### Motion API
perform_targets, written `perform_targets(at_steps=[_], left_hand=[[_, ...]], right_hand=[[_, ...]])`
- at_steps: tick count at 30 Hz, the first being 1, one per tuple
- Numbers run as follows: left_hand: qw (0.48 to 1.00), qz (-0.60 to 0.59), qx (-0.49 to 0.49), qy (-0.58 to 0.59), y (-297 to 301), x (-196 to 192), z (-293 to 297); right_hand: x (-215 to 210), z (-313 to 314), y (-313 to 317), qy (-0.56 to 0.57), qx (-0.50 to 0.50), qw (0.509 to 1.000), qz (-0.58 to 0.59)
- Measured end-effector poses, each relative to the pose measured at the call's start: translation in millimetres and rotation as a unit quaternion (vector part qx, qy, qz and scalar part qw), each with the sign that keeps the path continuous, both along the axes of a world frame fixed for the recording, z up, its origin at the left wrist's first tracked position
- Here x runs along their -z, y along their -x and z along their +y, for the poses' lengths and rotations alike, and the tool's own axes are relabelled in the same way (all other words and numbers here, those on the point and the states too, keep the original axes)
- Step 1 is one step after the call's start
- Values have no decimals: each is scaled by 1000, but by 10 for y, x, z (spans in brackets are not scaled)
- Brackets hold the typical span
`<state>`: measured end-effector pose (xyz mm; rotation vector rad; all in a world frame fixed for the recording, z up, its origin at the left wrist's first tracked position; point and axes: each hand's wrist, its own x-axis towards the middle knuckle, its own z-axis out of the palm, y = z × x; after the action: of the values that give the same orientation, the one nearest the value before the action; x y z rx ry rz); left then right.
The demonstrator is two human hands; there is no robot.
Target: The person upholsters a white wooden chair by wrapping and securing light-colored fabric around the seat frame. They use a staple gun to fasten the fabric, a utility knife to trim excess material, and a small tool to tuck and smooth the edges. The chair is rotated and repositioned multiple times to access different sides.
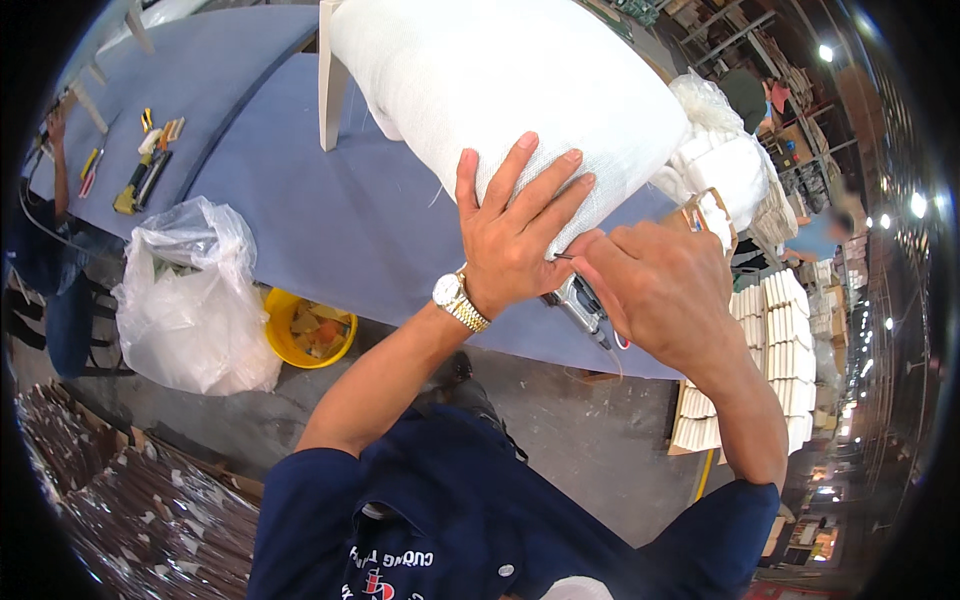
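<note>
A large piece of furniture covered in white woven fabric point(520, 80), with a pale wooden leg point(332, 100), rests on a table with a blue-grey top. My left hand point(515, 230) lies on the fabric with its fingers spread, a gold-coloured watch point(459, 300) on the wrist. Close beside its thumb, my right hand point(650, 285) is closed on a thin dark pointed tool, whose tip meets the fabric's lower corner. Most of that tool is hidden in the fist. Partly behind my right hand, a metal air tool point(580, 312) lies on the table.
Farther left on the table point(290, 200) lie a green-and-black staple gun point(140, 185) and pliers point(90, 172). A clear plastic bag point(190, 310) and a yellow bucket point(282, 345) of scraps stand by its near edge. Stacked white pieces point(770, 350) are at right; other people are around.
</note>
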<state>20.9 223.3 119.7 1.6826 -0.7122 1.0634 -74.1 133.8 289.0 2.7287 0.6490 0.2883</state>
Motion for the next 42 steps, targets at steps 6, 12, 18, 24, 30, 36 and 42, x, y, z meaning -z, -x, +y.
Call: perform_targets(at_steps=[6,12,18,24,30,36,42], left_hand=[[999,-32,-10,-33,-31,-9,5],[997,-44,65,-28,-43,-48,171],[902,48,428,-4,-560,-525,880],[781,-125,288,-540,-568,-1158,689],[656,-174,316,-663,-540,-1323,389],[582,-60,485,-651,-552,-1493,279],[940,-33,337,49,-295,-646,467]], right_hand=[[44,-64,59,-3,12,1000,-23],[-166,-264,192,-135,43,984,-110],[105,-638,872,-411,196,879,-141],[1094,-622,1099,-641,192,736,-99],[1655,-350,1086,-641,248,723,-64],[2010,-255,1111,-655,270,705,-30],[1965,-171,962,-718,232,647,-110]])
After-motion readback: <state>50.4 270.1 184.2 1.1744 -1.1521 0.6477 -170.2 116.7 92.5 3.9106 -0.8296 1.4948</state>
